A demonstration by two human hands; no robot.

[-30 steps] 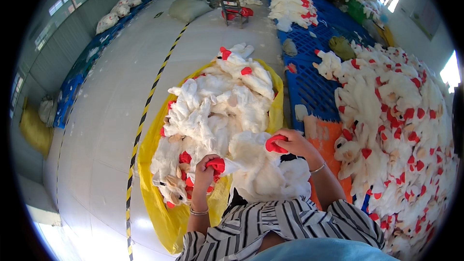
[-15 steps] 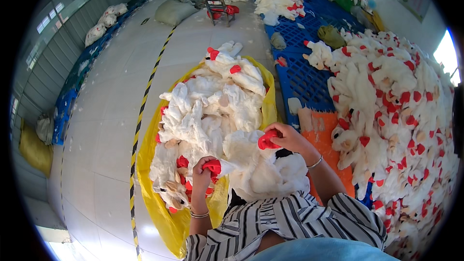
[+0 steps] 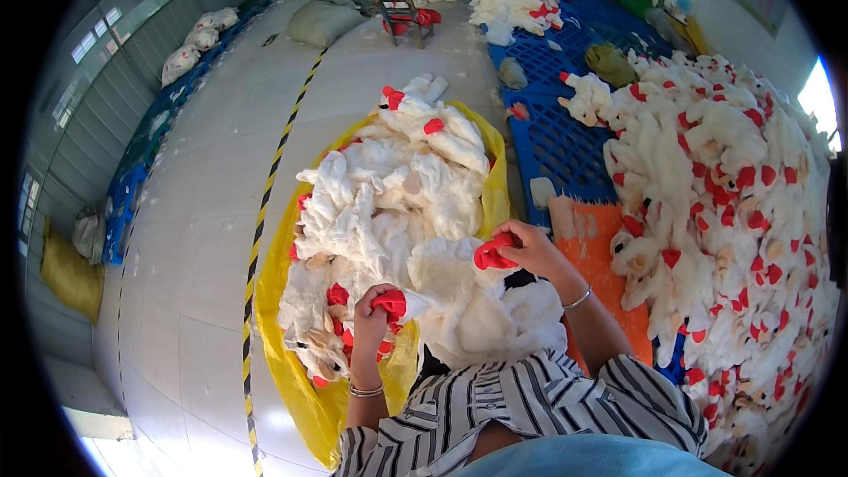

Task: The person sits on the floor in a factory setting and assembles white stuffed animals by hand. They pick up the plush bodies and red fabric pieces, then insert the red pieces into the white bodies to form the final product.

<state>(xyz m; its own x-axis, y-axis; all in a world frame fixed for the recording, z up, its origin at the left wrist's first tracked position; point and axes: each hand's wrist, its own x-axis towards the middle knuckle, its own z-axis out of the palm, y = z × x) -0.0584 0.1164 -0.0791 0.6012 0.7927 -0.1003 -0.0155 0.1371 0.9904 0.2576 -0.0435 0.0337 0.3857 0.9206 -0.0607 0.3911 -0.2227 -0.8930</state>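
A white plush toy skin (image 3: 486, 318), limp and unfilled, lies across my lap. My left hand (image 3: 371, 316) pinches one of its red fabric ends (image 3: 389, 303). Higher and to the right, my right hand (image 3: 528, 250) grips another red end (image 3: 496, 252), so the two ends are held apart with white fur between them. Just beyond my hands, several similar white plush skins (image 3: 397, 177) with red patches are heaped on a yellow plastic sack (image 3: 296, 397) spread on the floor.
A large pile of white plush skins (image 3: 715, 212) rises on the right, beside an orange woven sheet (image 3: 590, 238) and blue pallets (image 3: 565, 146). Farther off stand a small stool (image 3: 402, 19) and a stuffed grey-green sack (image 3: 327, 22). Black-and-yellow tape (image 3: 256, 256) runs along the floor at left.
The whole view has shifted slightly. Both hands keep their hold on the red ends, nearly in the same place.
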